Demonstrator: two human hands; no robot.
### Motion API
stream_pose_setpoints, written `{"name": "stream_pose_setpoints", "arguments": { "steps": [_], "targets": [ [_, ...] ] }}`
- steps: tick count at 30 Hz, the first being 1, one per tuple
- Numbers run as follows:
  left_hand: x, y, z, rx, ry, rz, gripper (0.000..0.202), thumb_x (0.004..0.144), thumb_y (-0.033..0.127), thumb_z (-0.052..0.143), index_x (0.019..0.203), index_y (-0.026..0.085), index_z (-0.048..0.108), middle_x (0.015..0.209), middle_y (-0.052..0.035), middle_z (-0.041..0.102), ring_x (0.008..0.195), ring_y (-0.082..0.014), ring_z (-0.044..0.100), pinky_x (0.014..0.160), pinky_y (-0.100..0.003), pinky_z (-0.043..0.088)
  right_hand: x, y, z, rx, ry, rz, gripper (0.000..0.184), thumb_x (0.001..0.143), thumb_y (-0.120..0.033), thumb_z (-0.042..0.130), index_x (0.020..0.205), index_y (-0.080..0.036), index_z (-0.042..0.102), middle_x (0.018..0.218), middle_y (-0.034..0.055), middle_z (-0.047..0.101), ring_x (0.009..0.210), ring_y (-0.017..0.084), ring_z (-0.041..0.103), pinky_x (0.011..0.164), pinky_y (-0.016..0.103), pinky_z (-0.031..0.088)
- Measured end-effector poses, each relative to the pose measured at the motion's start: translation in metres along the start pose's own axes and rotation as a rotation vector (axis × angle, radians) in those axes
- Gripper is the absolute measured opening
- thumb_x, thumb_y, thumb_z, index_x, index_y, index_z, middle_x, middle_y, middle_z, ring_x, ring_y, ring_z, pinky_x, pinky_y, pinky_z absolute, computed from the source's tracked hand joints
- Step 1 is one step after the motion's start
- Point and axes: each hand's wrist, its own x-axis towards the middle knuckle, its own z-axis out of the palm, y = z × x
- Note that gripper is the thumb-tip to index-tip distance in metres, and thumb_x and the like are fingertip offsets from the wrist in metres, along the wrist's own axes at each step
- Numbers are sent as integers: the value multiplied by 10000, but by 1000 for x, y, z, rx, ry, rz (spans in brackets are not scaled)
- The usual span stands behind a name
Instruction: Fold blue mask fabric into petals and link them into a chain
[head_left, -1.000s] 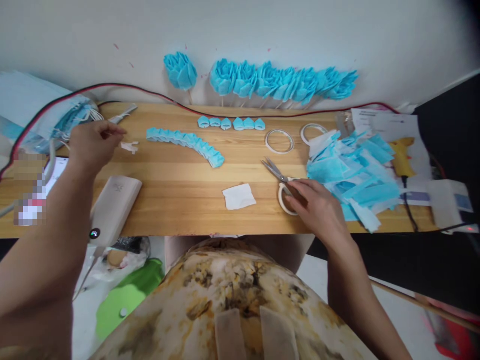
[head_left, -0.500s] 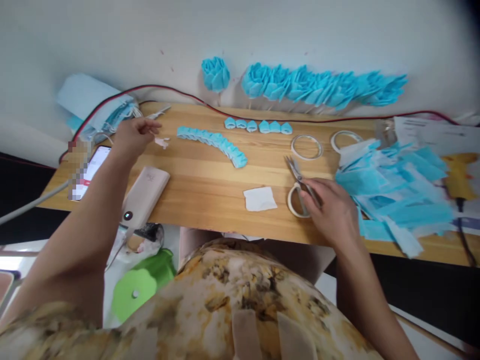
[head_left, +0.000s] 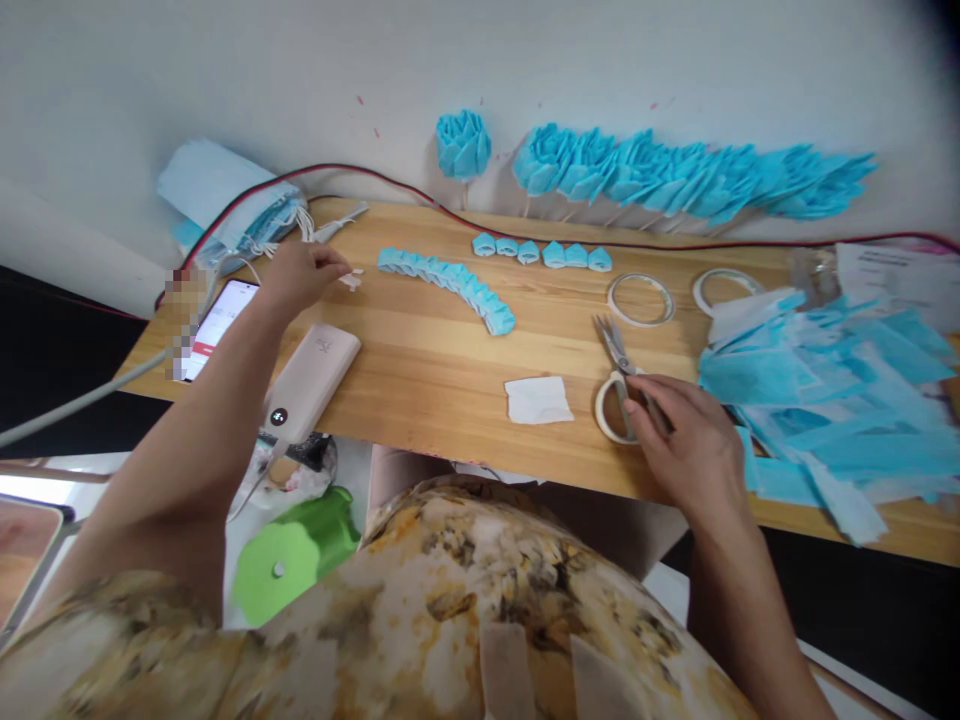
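My left hand [head_left: 306, 280] hovers over the back left of the desk with its fingers drawn together. Right at its fingertips are small white scraps [head_left: 351, 281]; whether anything is pinched is too small to tell. At the front right, my right hand [head_left: 686, 430] grips one handle of a pair of scissors [head_left: 616, 350] with white handles, which rest on the desk, blades slightly apart. A white square of cloth [head_left: 538, 400] lies left of the scissors. Blue folded pieces in a curved row [head_left: 450, 280] and a straight row [head_left: 576, 257] occupy the middle.
Blue fabric strips [head_left: 840, 380] heap at the right. Two tape rolls, one a white ring [head_left: 641, 300], lie behind the scissors. Blue fabric flowers [head_left: 637, 170] lean along the wall. A power bank [head_left: 315, 375], a phone [head_left: 217, 325] and stacked masks [head_left: 225, 195] are left; a red-black cable [head_left: 390, 185] crosses behind.
The view has shifted, so the desk things appear farther right. My left fingertips have come slightly lower, closer to the white scraps. My right hand stays on the scissors.
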Motion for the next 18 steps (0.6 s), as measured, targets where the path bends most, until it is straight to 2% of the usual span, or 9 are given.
{"name": "stream_pose_setpoints", "arguments": {
  "steps": [3, 7, 12, 18],
  "targets": [
    [-1, 3, -4, 101, -73, 38, 442, 980, 340, 502, 1242, 107, 773, 1211, -88, 770, 952, -194, 595, 870, -308, 438, -2, 0, 1, -2, -17, 14, 289, 1032, -349, 580, 1223, -225, 758, 1188, 137, 790, 1095, 331, 725, 966, 510, 581],
    [-4, 6, -7, 261, -67, 92, 500, 996, 281, 404, 1303, 84, 747, 1360, -137, 732, 1154, -251, 615, 994, -355, 427, -4, 1, 3, -9, -30, 14, 293, 1035, -348, 577, 1226, -218, 757, 1202, 139, 786, 1111, 339, 715, 981, 522, 568],
    [-15, 11, -11, 496, -23, 124, 569, 1013, 338, 340, 1319, 71, 738, 1333, -192, 707, 1152, -301, 616, 890, -400, 409, -4, 0, 6, -22, 0, -20, 278, 1033, -326, 587, 1193, -190, 769, 1193, 156, 792, 1100, 342, 718, 975, 522, 568],
    [-17, 12, -5, 574, -50, 149, 559, 1013, 357, 349, 1252, 44, 745, 1283, -229, 685, 1164, -340, 601, 843, -424, 394, -3, -1, 8, -32, 32, -31, 262, 1032, -316, 594, 1178, -190, 771, 1176, 151, 796, 1086, 340, 726, 958, 517, 568]
  ]
}}
